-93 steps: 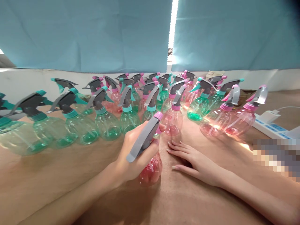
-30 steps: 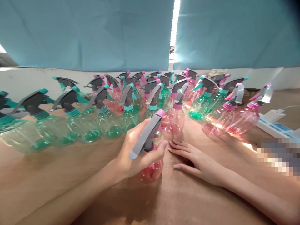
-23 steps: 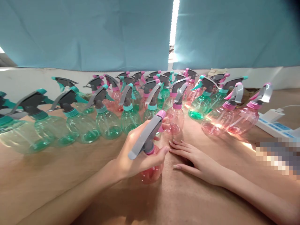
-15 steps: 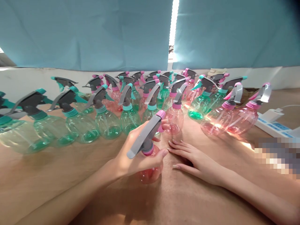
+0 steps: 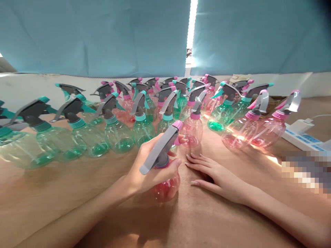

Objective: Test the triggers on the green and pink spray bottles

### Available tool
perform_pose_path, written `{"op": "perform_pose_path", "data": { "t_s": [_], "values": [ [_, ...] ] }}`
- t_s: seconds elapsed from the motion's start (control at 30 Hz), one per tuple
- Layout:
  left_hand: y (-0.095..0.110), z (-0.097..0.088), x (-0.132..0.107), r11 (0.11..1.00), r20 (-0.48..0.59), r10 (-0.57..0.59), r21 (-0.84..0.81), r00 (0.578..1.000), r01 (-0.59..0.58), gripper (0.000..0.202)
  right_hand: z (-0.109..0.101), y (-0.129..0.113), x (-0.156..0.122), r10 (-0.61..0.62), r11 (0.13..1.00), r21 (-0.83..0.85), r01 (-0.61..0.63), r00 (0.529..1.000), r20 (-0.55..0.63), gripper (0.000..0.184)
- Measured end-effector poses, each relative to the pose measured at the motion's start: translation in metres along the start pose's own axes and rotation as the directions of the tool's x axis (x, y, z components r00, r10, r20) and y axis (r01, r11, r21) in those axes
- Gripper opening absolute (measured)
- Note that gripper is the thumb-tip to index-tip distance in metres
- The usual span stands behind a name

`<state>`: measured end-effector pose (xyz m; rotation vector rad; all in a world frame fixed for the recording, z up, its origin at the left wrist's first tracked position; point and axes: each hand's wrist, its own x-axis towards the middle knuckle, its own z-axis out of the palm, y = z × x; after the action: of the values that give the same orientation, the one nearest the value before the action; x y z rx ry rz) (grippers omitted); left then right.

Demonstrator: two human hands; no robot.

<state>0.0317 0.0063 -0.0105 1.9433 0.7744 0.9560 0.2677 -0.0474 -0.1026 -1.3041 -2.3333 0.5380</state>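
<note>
A pink spray bottle (image 5: 167, 187) with a grey trigger head and pink nozzle stands in the middle foreground. My left hand (image 5: 150, 165) is wrapped round its neck, thumb on the near side and fingers behind, partly hidden by the head. To the right, my right hand (image 5: 209, 172) lies flat on the brown table (image 5: 219, 220), fingers spread and holding nothing. Just beyond the hands stand another pink spray bottle (image 5: 191, 132) and a green spray bottle (image 5: 167, 124), the latter partly covered by my left hand.
Several green spray bottles (image 5: 119, 137) form a row on the left. More pink and green ones crowd behind, with two pink spray bottles (image 5: 239, 132) at right. A white power strip (image 5: 302, 137) lies at the right edge. Blue curtains (image 5: 103, 38) hang at the back.
Almost nothing differs. My left thumb and fingers have shifted slightly around the neck of the pink spray bottle; my right hand rests in the same spot.
</note>
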Motion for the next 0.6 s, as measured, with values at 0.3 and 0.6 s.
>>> {"op": "perform_pose_path", "data": {
  "t_s": [0.3, 0.6],
  "values": [
    [0.0034, 0.0001, 0.0004, 0.995, 0.006, 0.071, 0.069, 0.997, -0.071, 0.014, -0.0017, -0.0021, 0.0009, 0.026, 0.999, -0.028, -0.025, 0.999, 0.032, 0.058],
    [0.0071, 0.0007, 0.0009, 0.992, 0.015, 0.105, 0.070, 0.994, -0.106, 0.007, -0.0009, -0.0022, 0.0007, 0.015, 1.000, -0.023, -0.015, 1.000, 0.013, 0.058]
  ]
}}
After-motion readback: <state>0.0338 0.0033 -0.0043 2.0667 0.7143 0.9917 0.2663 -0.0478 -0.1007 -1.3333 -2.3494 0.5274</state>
